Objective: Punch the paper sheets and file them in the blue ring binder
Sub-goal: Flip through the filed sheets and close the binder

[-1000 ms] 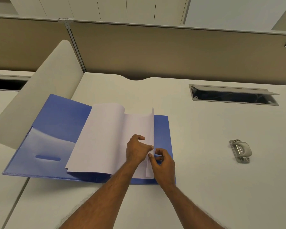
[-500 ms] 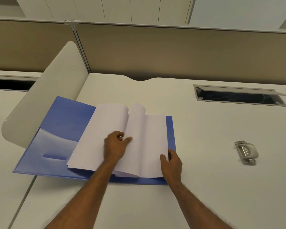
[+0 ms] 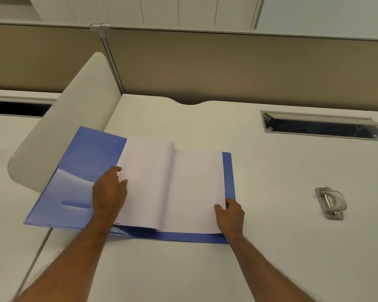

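The blue ring binder (image 3: pixel 90 158) lies open on the white desk, its left cover propped on a curved divider. White paper sheets (image 3: pixel 172 184) lie in it, spread as a left and a right stack; the rings are hidden under them. My left hand (image 3: pixel 109 190) holds the left edge of the left stack, thumb on top and fingers curled at the edge. My right hand (image 3: pixel 229 214) pinches the lower right edge of the right stack, thumb on the paper. The grey metal hole punch (image 3: pixel 331 202) sits on the desk to the right, away from both hands.
A white curved divider panel (image 3: pixel 63 127) rises at the left under the binder cover. An open cable tray slot (image 3: pixel 323 127) is cut into the desk at the back right. A beige partition wall (image 3: pixel 227 66) closes off the desk's far edge.
My left hand has swept the turned sheets from the middle over to the left and laid them flat. My right hand shifted to the right stack's outer edge.
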The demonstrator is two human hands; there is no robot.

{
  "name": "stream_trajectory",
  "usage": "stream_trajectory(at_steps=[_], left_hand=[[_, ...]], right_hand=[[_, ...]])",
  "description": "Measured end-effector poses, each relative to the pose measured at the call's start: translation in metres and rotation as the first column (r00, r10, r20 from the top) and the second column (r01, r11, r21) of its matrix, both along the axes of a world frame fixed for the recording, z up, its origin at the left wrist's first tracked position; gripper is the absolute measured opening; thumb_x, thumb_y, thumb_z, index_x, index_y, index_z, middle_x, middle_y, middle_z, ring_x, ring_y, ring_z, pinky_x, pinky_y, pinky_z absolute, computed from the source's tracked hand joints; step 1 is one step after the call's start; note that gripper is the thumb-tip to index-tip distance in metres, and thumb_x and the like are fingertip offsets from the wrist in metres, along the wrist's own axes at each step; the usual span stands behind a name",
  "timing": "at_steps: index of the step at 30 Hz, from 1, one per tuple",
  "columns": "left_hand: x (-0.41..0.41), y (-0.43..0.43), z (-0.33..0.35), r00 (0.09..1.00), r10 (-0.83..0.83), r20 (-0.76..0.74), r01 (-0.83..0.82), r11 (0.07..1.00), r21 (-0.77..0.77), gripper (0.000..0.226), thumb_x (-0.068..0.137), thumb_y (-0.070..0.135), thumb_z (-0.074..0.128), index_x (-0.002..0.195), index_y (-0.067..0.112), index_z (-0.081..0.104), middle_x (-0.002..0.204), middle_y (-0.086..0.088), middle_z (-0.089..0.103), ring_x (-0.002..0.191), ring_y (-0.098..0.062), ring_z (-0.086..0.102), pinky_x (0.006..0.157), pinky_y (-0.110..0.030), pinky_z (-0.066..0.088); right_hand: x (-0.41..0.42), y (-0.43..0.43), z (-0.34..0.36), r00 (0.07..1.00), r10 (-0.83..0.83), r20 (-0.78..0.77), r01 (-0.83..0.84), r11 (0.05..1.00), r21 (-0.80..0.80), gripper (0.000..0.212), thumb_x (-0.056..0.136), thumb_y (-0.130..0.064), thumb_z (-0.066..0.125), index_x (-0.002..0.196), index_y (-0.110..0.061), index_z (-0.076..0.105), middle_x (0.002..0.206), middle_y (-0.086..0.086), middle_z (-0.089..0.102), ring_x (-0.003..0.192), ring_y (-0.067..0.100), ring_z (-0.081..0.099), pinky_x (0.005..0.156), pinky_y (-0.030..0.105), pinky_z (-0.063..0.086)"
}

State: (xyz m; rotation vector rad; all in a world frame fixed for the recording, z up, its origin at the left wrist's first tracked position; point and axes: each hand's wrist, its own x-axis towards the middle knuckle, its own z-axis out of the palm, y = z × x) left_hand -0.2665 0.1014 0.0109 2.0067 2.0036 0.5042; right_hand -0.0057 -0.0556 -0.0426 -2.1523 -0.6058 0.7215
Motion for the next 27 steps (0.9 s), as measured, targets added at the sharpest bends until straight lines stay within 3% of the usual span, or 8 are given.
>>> stream_trajectory(at_steps=[6,9,11,16,19,23,25,27], left_hand=[[0.003,0.000,-0.001,0.986,0.028,-0.167,-0.021,0.999,0.046,0.046,0.077,0.015,0.076,0.119,0.009,0.059,0.118,-0.018,0.054,0.105,-0.037,0.056,0.089,-0.049,0.046],[0.031,-0.009,0.005,0.988,-0.152,-0.035,0.156,0.979,0.131,0.026,0.080,0.010,0.070,0.105,0.009,0.065,0.108,-0.014,0.060,0.095,-0.034,0.060,0.083,-0.045,0.049],[0.067,-0.026,0.012,0.944,-0.302,0.134,0.285,0.950,0.130,0.013,0.084,0.018,0.067,0.095,0.012,0.067,0.097,-0.007,0.064,0.086,-0.026,0.062,0.077,-0.036,0.050],[0.160,-0.073,0.015,0.871,-0.359,0.334,0.464,0.826,-0.321,0.046,0.081,0.057,0.061,0.079,0.013,0.071,0.075,-0.001,0.071,0.067,-0.014,0.065,0.067,-0.032,0.054],[0.178,-0.080,0.009,0.901,-0.312,0.302,0.411,0.835,-0.365,0.042,0.086,0.054,0.058,0.082,0.014,0.070,0.078,-0.002,0.072,0.068,-0.014,0.065,0.069,-0.030,0.054],[0.170,-0.074,0.007,0.924,-0.288,0.252,0.354,0.893,-0.279,0.025,0.091,0.034,0.057,0.089,0.012,0.069,0.087,-0.004,0.072,0.075,-0.016,0.064,0.072,-0.028,0.052],[0.159,-0.068,0.011,0.931,-0.272,0.241,0.330,0.912,-0.245,0.025,0.090,0.034,0.058,0.084,0.012,0.069,0.084,-0.003,0.071,0.075,-0.018,0.065,0.072,-0.030,0.053],[0.143,-0.060,0.016,0.944,-0.254,0.208,0.297,0.932,-0.208,0.024,0.090,0.033,0.058,0.085,0.012,0.068,0.084,-0.002,0.070,0.073,-0.015,0.062,0.069,-0.027,0.049]], right_hand=[[0.002,0.003,-0.003,1.000,0.002,0.001,-0.002,0.999,-0.034,0.013,0.087,-0.014,0.060,0.086,-0.001,0.060,0.081,0.013,0.064,0.070,0.023,0.057,0.059,0.023,0.043],[0.000,0.001,0.003,0.999,0.006,-0.032,-0.006,1.000,0.004,0.014,0.089,-0.015,0.060,0.099,-0.006,0.061,0.093,0.006,0.066,0.084,0.023,0.061,0.073,0.027,0.049],[-0.003,-0.002,0.008,0.998,0.047,-0.034,-0.044,0.996,0.083,0.029,0.089,-0.018,0.061,0.118,-0.013,0.058,0.106,-0.004,0.062,0.097,0.017,0.059,0.087,0.029,0.050],[-0.022,-0.009,0.009,0.972,0.227,0.054,-0.234,0.950,0.208,0.041,0.089,-0.025,0.062,0.129,-0.018,0.052,0.114,-0.006,0.057,0.099,0.007,0.056,0.088,0.025,0.050],[-0.028,-0.012,0.002,0.965,0.250,0.077,-0.261,0.936,0.236,0.044,0.085,-0.036,0.055,0.124,-0.015,0.054,0.107,-0.002,0.058,0.091,0.011,0.060,0.080,0.025,0.053],[-0.023,-0.019,-0.003,0.967,0.255,0.024,-0.251,0.927,0.279,0.048,0.084,-0.035,0.046,0.128,-0.017,0.055,0.108,-0.005,0.059,0.096,0.010,0.060,0.082,0.015,0.050],[-0.017,-0.022,-0.005,0.975,0.194,-0.111,-0.153,0.941,0.303,0.050,0.084,-0.036,0.042,0.126,-0.014,0.057,0.114,-0.003,0.061,0.102,0.012,0.059,0.091,0.020,0.049],[-0.011,-0.022,-0.008,0.950,0.124,-0.287,-0.024,0.944,0.330,0.048,0.082,-0.036,0.041,0.119,-0.014,0.060,0.113,0.004,0.064,0.101,0.017,0.062,0.089,0.021,0.051]])
